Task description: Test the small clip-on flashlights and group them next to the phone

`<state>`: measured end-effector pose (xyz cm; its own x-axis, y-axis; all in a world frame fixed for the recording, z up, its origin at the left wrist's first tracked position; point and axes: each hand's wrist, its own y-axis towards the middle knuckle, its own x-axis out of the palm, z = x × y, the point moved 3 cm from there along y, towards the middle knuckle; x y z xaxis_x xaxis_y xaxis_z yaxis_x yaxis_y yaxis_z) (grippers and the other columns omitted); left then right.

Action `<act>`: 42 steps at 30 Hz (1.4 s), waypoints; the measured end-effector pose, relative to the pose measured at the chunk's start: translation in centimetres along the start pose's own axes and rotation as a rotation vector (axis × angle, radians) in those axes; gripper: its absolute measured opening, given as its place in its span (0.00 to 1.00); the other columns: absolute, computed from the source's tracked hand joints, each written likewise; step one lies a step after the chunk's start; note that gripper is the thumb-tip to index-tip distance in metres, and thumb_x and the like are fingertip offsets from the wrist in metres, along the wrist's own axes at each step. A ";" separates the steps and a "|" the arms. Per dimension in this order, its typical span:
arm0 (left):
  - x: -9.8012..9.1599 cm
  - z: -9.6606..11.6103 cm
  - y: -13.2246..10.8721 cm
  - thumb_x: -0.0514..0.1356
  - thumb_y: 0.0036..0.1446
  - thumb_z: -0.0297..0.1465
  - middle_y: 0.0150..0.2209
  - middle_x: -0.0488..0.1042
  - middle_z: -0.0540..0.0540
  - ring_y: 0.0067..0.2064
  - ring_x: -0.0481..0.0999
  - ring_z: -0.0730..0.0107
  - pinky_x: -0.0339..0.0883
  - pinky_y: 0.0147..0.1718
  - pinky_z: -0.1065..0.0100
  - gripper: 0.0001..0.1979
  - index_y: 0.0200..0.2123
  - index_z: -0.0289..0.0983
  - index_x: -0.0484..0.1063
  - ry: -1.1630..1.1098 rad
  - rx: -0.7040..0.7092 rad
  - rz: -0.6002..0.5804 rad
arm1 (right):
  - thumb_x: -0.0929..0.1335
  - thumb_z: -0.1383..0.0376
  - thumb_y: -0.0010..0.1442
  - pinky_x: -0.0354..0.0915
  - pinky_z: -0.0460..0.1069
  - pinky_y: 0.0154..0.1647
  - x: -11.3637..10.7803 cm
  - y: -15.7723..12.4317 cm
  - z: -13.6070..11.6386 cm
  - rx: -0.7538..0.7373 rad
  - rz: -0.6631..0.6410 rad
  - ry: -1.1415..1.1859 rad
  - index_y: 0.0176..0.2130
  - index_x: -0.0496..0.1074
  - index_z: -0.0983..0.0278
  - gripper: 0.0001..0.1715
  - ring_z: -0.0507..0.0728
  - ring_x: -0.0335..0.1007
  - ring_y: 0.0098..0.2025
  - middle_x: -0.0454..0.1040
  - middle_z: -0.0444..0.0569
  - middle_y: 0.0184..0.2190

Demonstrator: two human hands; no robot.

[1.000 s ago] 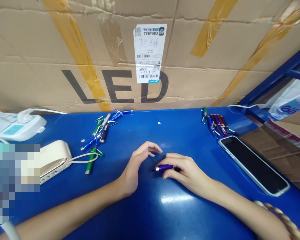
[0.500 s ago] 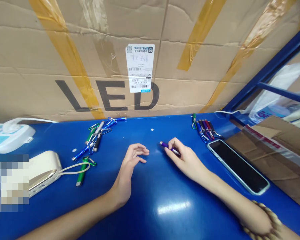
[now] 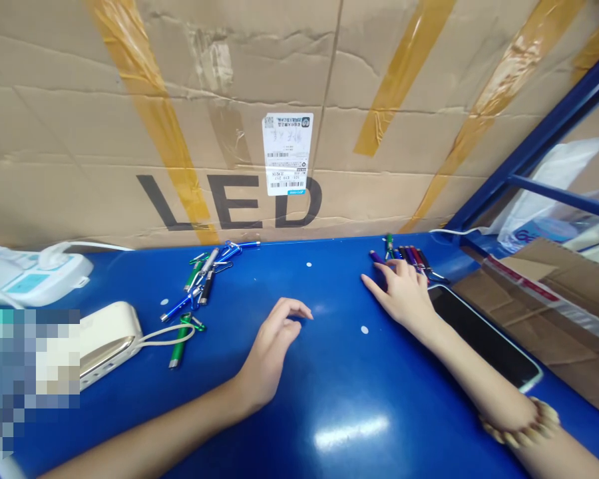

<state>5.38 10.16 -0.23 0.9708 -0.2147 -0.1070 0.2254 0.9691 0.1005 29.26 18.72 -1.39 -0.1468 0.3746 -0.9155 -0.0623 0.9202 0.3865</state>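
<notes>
Purple keychain pen (image 3: 378, 257) is seen lying sideways under the spread fingers of the right hand (image 3: 402, 293), grip unclear, beside a pen row (image 3: 412, 259); open left hand (image 3: 274, 342) is farther off

table (image 3: 329, 379) at 6 o'clock: glossy blue paint, probably over metal, big shiny glare. cardboard box (image 3: 80, 133) at 12: matt, rough, creased, with slick packing tape (image 3: 152, 113). little pens (image 3: 409, 253) at 1: smooth shiny metal. phone (image 3: 479, 332) at 3: glossy glass. bracelet (image 3: 522, 426) at 4: polished wood beads, looks like.
</notes>
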 end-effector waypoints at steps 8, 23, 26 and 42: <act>0.7 1.1 -0.5 0.49 0.53 0.24 0.42 0.69 0.45 0.47 0.68 0.62 0.58 0.51 0.57 0.09 0.36 0.40 0.64 0.480 0.078 -0.059 | 0.59 0.50 0.61 0.58 0.63 0.49 -0.6 -0.3 -0.4 0.005 0.090 -0.109 0.53 0.67 0.70 0.32 0.71 0.58 0.53 0.62 0.66 0.51; -9.8 0.3 6.5 0.45 0.60 0.33 0.63 0.55 0.28 0.65 0.48 0.42 0.47 0.58 0.44 0.27 0.60 0.26 0.55 1.340 -0.103 0.159 | 0.59 0.59 0.64 0.59 0.59 0.48 -2.7 -2.2 -5.2 -0.366 0.058 0.278 0.42 0.71 0.60 0.15 0.62 0.67 0.47 0.70 0.53 0.43; -11.3 -0.1 6.9 0.45 0.61 0.34 0.63 0.55 0.34 0.65 0.50 0.46 0.50 0.57 0.47 0.26 0.61 0.32 0.54 1.350 -0.097 0.141 | 0.60 0.60 0.64 0.60 0.58 0.46 -2.6 -2.2 -5.1 -0.379 0.047 0.291 0.42 0.72 0.60 0.14 0.61 0.67 0.46 0.70 0.53 0.43; -11.2 0.9 6.7 0.47 0.60 0.33 0.56 0.66 0.32 0.64 0.52 0.45 0.52 0.55 0.47 0.17 0.47 0.31 0.67 1.368 -0.012 0.121 | 0.61 0.60 0.62 0.64 0.58 0.43 -2.5 -2.3 -5.3 -0.325 -0.005 0.428 0.40 0.73 0.60 0.13 0.61 0.67 0.44 0.69 0.53 0.41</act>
<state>-3.91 18.94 2.51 0.1285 0.1538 -0.9797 0.1382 0.9755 0.1713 24.56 15.07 0.65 -0.5311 0.2282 -0.8160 -0.3562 0.8137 0.4594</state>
